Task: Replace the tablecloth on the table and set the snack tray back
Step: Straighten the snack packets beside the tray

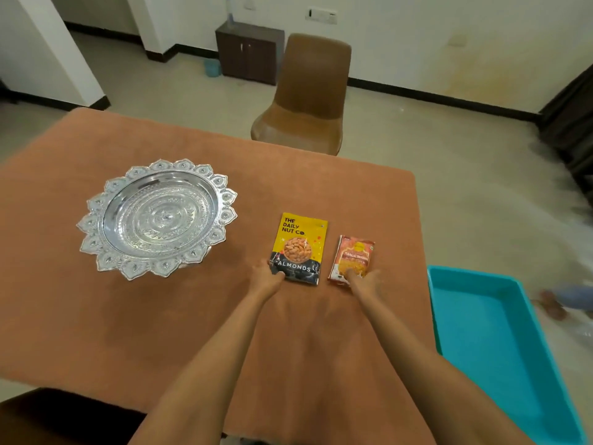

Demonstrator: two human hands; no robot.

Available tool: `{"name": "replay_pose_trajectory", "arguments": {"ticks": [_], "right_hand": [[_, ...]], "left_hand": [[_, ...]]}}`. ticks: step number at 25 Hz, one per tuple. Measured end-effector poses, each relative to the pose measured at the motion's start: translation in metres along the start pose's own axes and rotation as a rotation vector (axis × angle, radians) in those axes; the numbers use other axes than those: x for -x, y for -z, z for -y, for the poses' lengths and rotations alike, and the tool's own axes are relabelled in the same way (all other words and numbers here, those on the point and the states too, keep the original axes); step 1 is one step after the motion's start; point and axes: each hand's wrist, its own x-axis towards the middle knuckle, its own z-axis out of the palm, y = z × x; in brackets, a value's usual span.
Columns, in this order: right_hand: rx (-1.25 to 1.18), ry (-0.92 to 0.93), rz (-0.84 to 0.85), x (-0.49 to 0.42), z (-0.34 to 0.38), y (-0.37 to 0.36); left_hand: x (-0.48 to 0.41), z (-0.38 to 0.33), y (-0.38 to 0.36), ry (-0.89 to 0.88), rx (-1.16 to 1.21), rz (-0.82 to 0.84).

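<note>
Head view, looking down over a counter covered by an orange-brown tablecloth [192, 316], which lies flat with faint creases between the two forearms. A silver snack tray [96, 216], round with a scalloped, embossed rim, stands on the cloth at the left, its bowl holding nothing. To its right, well apart from it, two snack packets lie flat on the cloth side by side with a narrow gap between them: a yellow and black almonds packet [300, 245], and, just right of it, a smaller orange packet [354, 256] whose print is too blurred to read.

Both bare arms reach forward from the near edge. The left hand [264, 277] touches the near left corner of the almonds packet, fingers curled onto its lower edge; whether it grips or merely rests there cannot be told. The right hand [365, 282] lies at the near edge of the orange packet, a fingertip on its face, the other fingers loosely spread; a firm hold cannot be confirmed.

Off the counter's right edge sits a turquoise bin [449, 284], rectangular, its visible interior bare. Beyond the far edge stands a brown chair [308, 91] facing the counter. A dark cabinet [247, 53] stands against the far wall, with a small blue basket [211, 67] on the floor at its left.
</note>
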Motion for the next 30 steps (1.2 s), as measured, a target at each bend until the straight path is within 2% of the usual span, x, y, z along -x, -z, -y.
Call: {"name": "replay_pose_trajectory", "arguments": {"ticks": [4,8,12,17,19,23,26,30], "right_hand": [[0.046,-0.079,-0.027,-0.028,0.008,-0.008],[0.051,-0.058,0.010,-0.041,0.006,-0.014],[-0.123,-0.034,0.090,-0.042,0.014,-0.019],[-0.498,0.090,0.175,-0.017,0.075,-0.018],[-0.583,0.169,0.235,0.002,0.110,-0.021],[-0.613,0.328,0.386,0.054,0.175,-0.045],[-0.620,0.431,0.507,0.102,0.209,-0.080],[-0.482,0.555,0.678,0.144,0.242,-0.124]], "left_hand": [[-0.034,-0.011,-0.015,0.068,-0.016,-0.045],[-0.047,-0.013,-0.022,0.130,-0.035,-0.070],[-0.036,-0.033,-0.012,-0.022,0.086,-0.073],[-0.007,-0.052,0.086,-0.308,0.176,-0.420],[-0.001,-0.032,0.140,-0.277,0.273,-0.547],[0.003,0.035,0.231,-0.143,0.415,-0.603],[0.002,0.073,0.270,-0.030,0.265,-0.621],[-0.001,0.083,0.282,0.001,-0.066,-0.640]]}}
